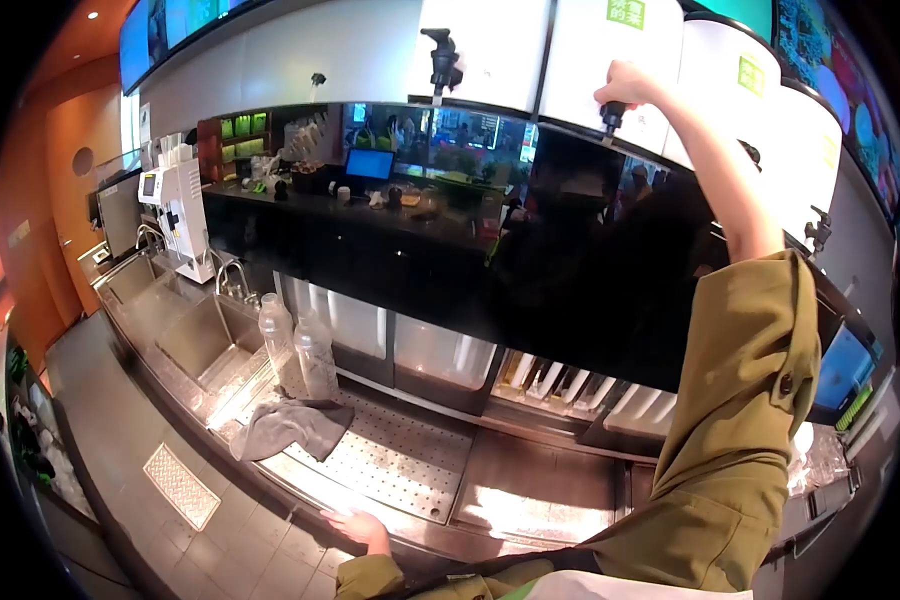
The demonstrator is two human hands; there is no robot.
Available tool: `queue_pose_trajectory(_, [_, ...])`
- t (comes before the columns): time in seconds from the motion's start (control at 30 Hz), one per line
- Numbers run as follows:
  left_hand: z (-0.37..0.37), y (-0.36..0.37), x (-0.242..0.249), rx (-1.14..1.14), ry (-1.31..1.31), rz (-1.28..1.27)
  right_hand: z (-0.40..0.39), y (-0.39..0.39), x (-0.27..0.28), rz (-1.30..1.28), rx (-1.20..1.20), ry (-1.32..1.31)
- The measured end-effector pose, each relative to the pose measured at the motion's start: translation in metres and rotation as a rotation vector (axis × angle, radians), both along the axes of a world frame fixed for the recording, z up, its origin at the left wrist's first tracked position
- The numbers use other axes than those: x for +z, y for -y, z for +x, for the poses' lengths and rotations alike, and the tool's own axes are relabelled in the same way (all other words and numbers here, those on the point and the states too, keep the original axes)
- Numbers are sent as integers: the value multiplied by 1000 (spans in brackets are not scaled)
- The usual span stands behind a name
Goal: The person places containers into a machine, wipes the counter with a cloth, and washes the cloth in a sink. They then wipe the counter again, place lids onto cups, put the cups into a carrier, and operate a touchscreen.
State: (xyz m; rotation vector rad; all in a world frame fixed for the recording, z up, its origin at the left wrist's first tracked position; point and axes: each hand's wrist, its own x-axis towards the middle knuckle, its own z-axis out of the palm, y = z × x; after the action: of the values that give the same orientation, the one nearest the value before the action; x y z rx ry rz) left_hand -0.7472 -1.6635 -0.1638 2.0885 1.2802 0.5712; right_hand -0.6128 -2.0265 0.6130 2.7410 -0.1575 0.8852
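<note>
High up, my right hand (632, 84) is closed on the top of a black dispenser tap (612, 120). This tap sits low on the front of a tall white drink dispenser (610, 60) with a green label. No cup shows under it. Down by the front edge of the steel counter, my left hand (360, 528) has its fingers stretched out and holds nothing. A crumpled grey cloth (292, 428) lies on the perforated drain tray (395, 455), beyond the left hand.
Two clear plastic bottles (315, 355) stand beside the steel sink (208, 340). Another black tap (440, 62) juts from a white dispenser to the left. A dark glossy panel (600, 270) runs under the dispensers. Several white handles (560, 380) stick up from containers below it.
</note>
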Motion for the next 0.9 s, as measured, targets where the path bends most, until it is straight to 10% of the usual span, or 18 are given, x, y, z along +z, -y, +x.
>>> queue_pose_trajectory(0.9, [-11, 10, 45, -43, 102, -61, 13, 18, -7, -129, 51, 78])
